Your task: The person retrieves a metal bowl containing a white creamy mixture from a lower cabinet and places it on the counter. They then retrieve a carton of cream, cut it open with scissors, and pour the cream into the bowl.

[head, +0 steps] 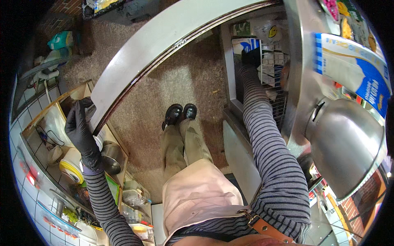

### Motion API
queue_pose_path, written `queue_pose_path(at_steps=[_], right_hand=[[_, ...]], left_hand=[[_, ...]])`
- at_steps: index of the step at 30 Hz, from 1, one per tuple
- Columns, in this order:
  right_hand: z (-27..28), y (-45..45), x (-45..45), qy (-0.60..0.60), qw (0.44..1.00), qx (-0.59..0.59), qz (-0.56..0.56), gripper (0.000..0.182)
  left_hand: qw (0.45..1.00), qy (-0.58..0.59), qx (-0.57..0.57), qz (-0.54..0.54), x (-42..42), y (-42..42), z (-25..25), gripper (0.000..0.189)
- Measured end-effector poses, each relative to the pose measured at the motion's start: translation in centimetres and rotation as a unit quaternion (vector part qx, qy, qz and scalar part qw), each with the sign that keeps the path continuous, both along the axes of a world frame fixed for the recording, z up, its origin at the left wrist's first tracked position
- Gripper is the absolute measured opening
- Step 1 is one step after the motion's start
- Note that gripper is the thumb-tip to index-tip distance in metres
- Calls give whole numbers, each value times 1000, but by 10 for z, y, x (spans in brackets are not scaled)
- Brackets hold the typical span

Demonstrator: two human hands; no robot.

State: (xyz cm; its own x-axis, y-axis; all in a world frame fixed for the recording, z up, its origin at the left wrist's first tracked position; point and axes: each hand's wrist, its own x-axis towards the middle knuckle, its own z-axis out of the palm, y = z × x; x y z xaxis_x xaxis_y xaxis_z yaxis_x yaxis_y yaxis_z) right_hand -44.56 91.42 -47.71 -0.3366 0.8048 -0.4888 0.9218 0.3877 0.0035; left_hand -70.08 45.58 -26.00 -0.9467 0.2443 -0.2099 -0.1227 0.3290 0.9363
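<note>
My left hand (81, 132), in a black glove, grips the outer edge of a pale refrigerator door (132, 52) that stands swung open across my front. My right arm reaches into the refrigerator compartment under a steel counter (297, 77). In the shadow there, my black-gloved right hand (251, 58) is at a blue and white carton (238, 46); whether its fingers are closed around it is too dark to tell. Small white packs (271, 69) lie by a white wire rack (278, 112) beside that arm.
On the counter at right are a large blue and white carton (347, 58) and a big rounded steel vessel (344, 147). Left of me, open shelving holds a steel pot (112, 158), a yellow-rimmed tub (70, 167) and clear plastic bins (134, 193). Brown flooring (147, 123) lies around my shoes.
</note>
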Motion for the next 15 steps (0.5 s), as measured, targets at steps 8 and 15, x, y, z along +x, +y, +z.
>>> queue_pose_path(at_steps=[8,15], right_hand=[[6,-30,26,-22,999,-20,-33,47],[58,-218,142,209,978,-28,-10,39]], left_hand=[[999,-1,6,-48,19,-3,-1,25],[995,-64,10,-76,72,1,15,29]])
